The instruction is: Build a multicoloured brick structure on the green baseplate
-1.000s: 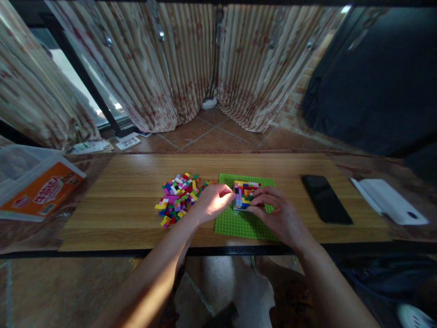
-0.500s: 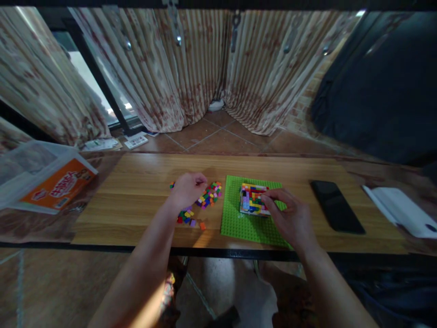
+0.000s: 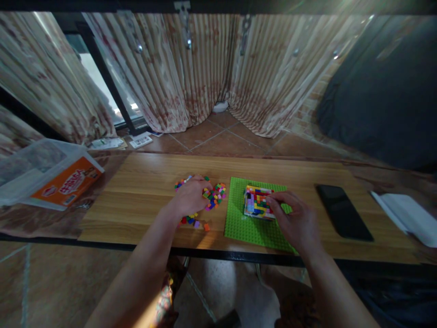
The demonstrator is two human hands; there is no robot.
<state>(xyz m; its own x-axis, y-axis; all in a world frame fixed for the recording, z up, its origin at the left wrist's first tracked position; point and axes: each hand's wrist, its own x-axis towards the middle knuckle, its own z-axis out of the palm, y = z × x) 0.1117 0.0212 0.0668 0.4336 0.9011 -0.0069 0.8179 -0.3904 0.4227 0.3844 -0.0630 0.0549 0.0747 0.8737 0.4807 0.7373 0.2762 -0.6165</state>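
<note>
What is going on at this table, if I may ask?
The person's left hand is down at the loose toy bricks. Their right hand is at the right side of a multicoloured brick build, which sits on a green baseplate. I cannot tell whether either hand grips a piece.

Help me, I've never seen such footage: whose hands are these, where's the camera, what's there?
No machine: these are a person's bare left hand and right hand, seen by a camera worn on their head, looking forward and down. On the brown wood-grain tabletop lie a spread of small multicoloured plastic bricks, a flat green studded baseplate bearing a multicoloured brick block, and a black rectangular phone. The left hand is over the spread, the right at the block's right side. I cannot tell if either grips anything.
</note>
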